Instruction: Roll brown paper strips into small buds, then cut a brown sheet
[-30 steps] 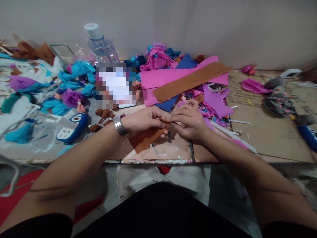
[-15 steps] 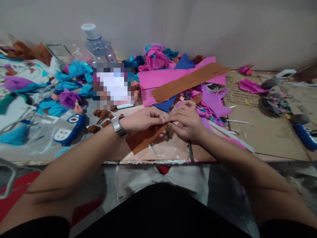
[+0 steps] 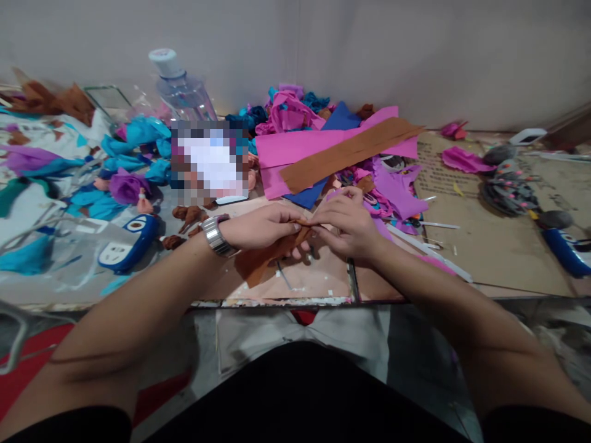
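Between my two hands is a strip of brown crepe paper (image 3: 261,263), its loose end hanging down to the left over the table. My left hand (image 3: 272,227), with a metal watch on the wrist, pinches the gathered upper edge between thumb and fingers. Against it, my right hand (image 3: 345,224) closes its fingertips on the right end of the same strip. What lies inside the right fingertips is hidden. Just behind the hands, a longer brown paper strip (image 3: 341,154) rests across pink paper sheets (image 3: 295,144) and a blue sheet (image 3: 308,195).
A clear bottle (image 3: 184,92) stands by the wall, with a phone (image 3: 232,199) in front, partly pixelated. Blue-and-white tape dispensers (image 3: 129,243) lie left and far right. Crumpled blue and purple paper flowers (image 3: 129,184) cover the left. Cardboard (image 3: 462,246) lies right, holding a dark pincushion-like bundle (image 3: 510,191).
The brown strip's upper edge is now more folded and bunched between my fingers. My left thumb has shifted slightly left and down along it; my right hand stays almost in place.
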The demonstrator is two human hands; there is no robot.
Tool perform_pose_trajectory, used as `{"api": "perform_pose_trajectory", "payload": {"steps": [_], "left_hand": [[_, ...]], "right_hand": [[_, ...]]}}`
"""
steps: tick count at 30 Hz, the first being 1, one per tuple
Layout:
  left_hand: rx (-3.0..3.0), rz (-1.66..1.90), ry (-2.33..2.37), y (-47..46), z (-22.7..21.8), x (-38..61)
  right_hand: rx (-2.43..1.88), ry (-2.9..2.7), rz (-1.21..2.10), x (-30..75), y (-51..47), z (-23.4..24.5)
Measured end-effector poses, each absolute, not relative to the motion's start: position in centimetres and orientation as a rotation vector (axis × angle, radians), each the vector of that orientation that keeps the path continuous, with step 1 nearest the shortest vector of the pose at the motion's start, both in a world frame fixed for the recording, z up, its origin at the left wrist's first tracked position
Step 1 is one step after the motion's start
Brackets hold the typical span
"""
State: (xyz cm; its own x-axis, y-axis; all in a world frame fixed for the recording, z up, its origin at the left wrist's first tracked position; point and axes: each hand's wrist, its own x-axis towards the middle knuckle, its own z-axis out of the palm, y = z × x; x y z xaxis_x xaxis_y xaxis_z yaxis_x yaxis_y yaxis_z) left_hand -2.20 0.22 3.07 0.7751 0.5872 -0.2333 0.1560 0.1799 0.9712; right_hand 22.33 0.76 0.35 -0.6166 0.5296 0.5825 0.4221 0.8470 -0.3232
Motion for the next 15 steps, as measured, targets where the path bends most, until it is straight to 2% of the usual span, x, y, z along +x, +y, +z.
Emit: {"api": "perform_pose_trajectory", "payload": {"steps": [15], "left_hand": [[1.645,0.235,0.779,0.5,4.5,-2.6]], "right_hand": [[-0.716,-2.258,0.215,22.7,1.0,0.4]]}}
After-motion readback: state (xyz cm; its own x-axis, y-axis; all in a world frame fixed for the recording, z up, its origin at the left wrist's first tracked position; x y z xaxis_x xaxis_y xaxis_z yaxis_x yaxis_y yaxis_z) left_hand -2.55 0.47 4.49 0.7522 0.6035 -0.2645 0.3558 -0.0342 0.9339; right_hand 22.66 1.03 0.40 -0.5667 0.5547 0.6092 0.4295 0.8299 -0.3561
